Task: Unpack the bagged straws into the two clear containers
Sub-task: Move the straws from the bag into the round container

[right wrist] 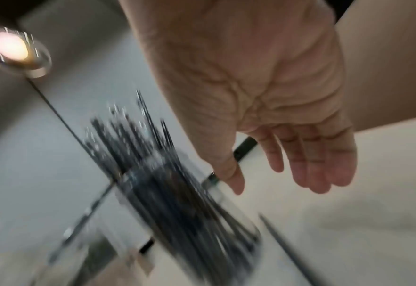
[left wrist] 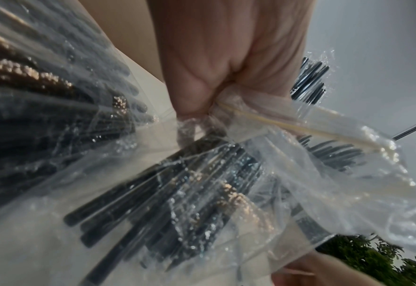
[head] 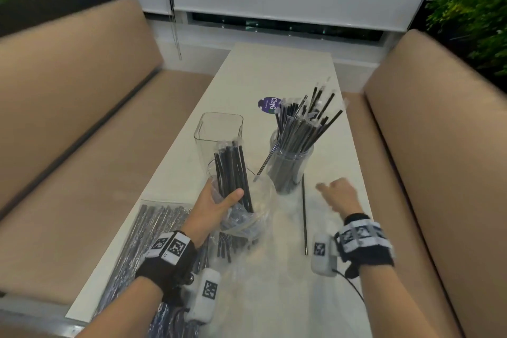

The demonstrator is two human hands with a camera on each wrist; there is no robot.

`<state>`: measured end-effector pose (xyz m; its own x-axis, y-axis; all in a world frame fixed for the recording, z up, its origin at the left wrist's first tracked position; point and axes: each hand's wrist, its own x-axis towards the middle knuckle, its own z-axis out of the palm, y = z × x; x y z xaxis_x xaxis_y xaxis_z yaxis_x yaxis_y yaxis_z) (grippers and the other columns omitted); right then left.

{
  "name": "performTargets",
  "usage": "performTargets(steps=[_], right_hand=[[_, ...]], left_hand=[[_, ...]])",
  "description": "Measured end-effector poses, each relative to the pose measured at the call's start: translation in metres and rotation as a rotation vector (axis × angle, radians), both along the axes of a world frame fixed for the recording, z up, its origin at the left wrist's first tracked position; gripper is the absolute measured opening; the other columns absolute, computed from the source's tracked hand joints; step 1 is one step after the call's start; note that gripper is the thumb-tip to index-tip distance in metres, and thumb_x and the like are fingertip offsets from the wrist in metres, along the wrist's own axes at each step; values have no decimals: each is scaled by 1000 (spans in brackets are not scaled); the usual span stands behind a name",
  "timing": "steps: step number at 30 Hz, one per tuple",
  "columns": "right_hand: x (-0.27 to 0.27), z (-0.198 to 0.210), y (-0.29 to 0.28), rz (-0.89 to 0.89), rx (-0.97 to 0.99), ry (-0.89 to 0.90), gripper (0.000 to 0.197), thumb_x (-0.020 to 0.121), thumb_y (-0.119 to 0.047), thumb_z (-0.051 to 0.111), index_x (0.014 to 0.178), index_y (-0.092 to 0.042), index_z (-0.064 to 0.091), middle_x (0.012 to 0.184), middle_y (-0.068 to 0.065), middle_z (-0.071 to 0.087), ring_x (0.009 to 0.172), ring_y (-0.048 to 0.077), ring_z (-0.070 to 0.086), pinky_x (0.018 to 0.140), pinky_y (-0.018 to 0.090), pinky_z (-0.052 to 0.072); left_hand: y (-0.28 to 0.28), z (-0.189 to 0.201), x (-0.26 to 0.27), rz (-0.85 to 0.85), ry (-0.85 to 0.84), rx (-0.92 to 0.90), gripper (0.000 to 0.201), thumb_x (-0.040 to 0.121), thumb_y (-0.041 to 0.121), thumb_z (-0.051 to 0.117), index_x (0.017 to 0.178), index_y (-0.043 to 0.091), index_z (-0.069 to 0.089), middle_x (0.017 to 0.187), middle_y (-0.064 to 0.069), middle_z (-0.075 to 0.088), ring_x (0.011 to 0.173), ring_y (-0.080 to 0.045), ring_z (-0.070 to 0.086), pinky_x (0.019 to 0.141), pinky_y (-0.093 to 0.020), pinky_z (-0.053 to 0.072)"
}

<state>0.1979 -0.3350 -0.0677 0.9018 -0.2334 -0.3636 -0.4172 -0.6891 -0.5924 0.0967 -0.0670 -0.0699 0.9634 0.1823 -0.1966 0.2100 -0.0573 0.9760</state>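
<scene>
Head view: the left hand (head: 216,207) grips a bag (head: 241,217) with a bundle of straws (head: 233,173) upright, just before the empty square container (head: 219,132); the round jar (head: 290,164) beside it is already full; the right hand (head: 338,195) hovers near the jar, holding nothing; one loose straw (head: 304,214) lies close to the table (head: 274,68) edge and could roll off.

Left wrist: fingers clench crumpled plastic (slippery, so straws may slide out).

Right wrist: fingers spread, relaxed; a careless sweep could tip the jar.
</scene>
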Motion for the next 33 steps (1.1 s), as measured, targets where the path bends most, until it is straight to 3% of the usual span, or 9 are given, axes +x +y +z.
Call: performTargets(steps=[4,8,12,15,18,23,26,29,33], right_hand=[[-16,-44,29,156,-119,54,62,91,-39,63,128,8,46,132,24,52,124,37,50,96,37,43],[-21,-43,32,158,-182,38,33,94,-16,53,116,9,53,121,25,57,113,40,57,89,38,47],[-37,-26,17,39,151,-10,10,92,-11,55,92,-1,53,82,19,61,72,29,71,56,25,57],[-64,-13,18,-134,498,-112,11,87,5,50,92,-5,48,70,15,61,48,20,52,43,27,45],[-96,-1,31,-148,630,-269,23,82,10,47,97,-8,49,58,4,55,48,14,36,48,27,31],[-100,27,61,76,553,-504,15,89,-6,56,88,-19,63,67,6,67,46,5,41,52,24,35],[-62,40,88,125,514,-476,18,91,-33,62,89,-17,69,83,7,73,65,7,59,66,34,52],[-25,41,111,80,532,-413,47,86,-48,65,91,-1,68,86,13,74,76,15,66,82,41,54],[-4,32,127,-33,636,-361,25,88,-32,68,71,-14,67,69,-1,69,79,19,68,81,32,50]], left_hand=[[0,-6,2,-13,10,-6,120,53,79,73,151,29,25,156,4,36,142,-18,36,114,-50,35],[1,-6,2,-4,13,0,119,53,79,74,150,30,26,156,3,37,142,-19,36,114,-50,35],[3,-6,1,-10,-1,9,122,49,80,74,149,28,29,153,2,42,139,-20,41,113,-49,37],[7,-7,0,-9,0,23,126,46,82,73,149,25,29,153,2,41,139,-19,39,115,-48,33],[12,-7,0,1,21,18,125,48,81,74,150,27,27,154,1,39,139,-20,41,114,-50,35],[18,-8,-1,-6,44,24,122,49,80,74,150,31,27,152,-1,42,134,-21,47,108,-48,42],[18,-5,-6,-27,41,7,125,47,80,73,150,29,26,152,-1,41,135,-21,45,100,-36,43],[18,-6,-9,-16,41,10,123,51,79,74,151,29,25,156,1,36,142,-21,38,111,-44,37],[18,-8,-10,-11,67,11,122,50,79,75,150,32,25,152,-11,42,135,-29,48,110,-52,40]])
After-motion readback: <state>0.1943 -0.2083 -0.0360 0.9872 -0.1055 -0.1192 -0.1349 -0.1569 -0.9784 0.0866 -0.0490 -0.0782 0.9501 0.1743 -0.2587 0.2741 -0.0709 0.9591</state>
